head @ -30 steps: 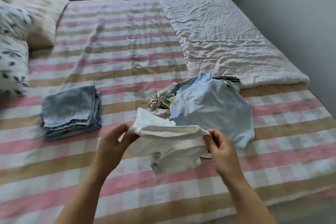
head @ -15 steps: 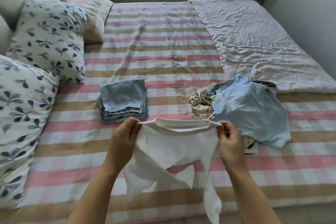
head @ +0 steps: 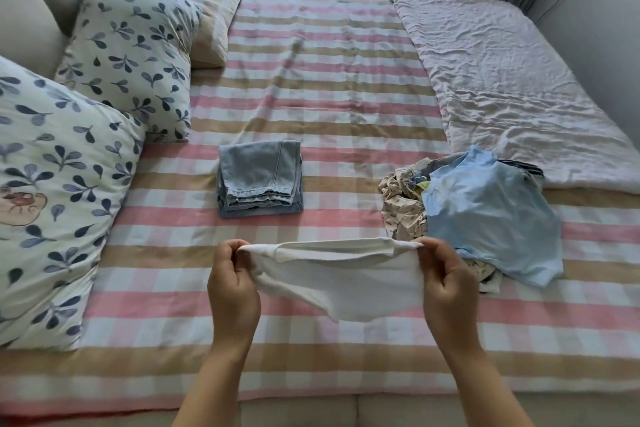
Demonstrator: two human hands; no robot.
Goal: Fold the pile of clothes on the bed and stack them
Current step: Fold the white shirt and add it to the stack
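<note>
"White garment [head: 332,281], as the head camera sees it: where have you got it?"

"Stretched between my two hands, held up over the striped sheet [head: 329,80] near the bed's near edge; my left hand [head: 233,291] pinches one end of its top hem, fingers curled in against the thumb; my right hand [head: 448,291] pinches the other end the same way; the hem runs taut and nearly level between them."

"And how does it look?"

"Plain white and soft, with no print that I can see; the top edge is a doubled band; below it the cloth sags in a shallow curve, lowest about midway; what sort of garment it is I cannot tell."

"The rest of the clothes?"

"The unfolded pile [head: 467,211] lies on the sheet just beyond my right hand; a light blue shirt [head: 491,215] is spread on top; a cream printed piece [head: 403,208] is bunched at its left side; folded jeans [head: 259,178] sit in a neat stack beyond my left hand, well apart from the pile; leaf-print pillows [head: 128,52] lean at the left; a crumpled pale blanket [head: 512,87] covers the far right of the bed."
</note>
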